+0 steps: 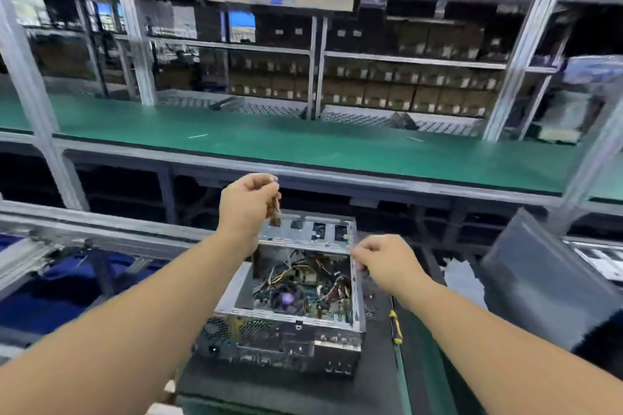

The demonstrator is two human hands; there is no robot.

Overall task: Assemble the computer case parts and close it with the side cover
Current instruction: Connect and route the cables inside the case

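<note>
Head view: computer case [290, 307] open-topped.
Left hand [247, 202]: pinches metal bracket [305, 233].
Right hand [387, 261]: grips bracket's right end.

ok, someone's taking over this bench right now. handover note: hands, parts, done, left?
Left hand: raised over the far left corner of the computer case, fingers curled, pinching something small; too blurred to name.
Right hand: grips the far right top edge of the case.
Case sits open on the dark mat, board and wiring exposed.
Grey panel, probably the side cover, leans at right, off the case.
Yellow-handled screwdriver lies right of the case.
Left: finish the internals, fit the cover.
</note>
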